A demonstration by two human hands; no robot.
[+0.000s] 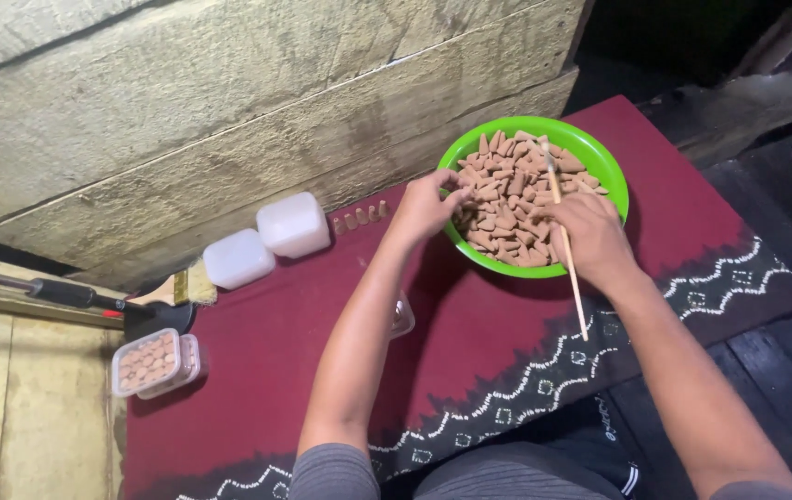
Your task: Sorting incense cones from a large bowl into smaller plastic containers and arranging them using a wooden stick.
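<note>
Left hand [426,206] pinches cones [507,199] at the green bowl [600,162]'s nine o'clock; right hand [590,236], at five, grips a thin stick [570,268].

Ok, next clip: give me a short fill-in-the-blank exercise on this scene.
1. The cones lie heaped in a round bowl coloured ____.
2. The thin wooden stick is held in the ____ hand.
3. The left hand reaches into the bowl from its ____ side in the picture.
4. Two white boxes sit on a cloth coloured dark ____.

Missing words: green; right; left; red
</note>
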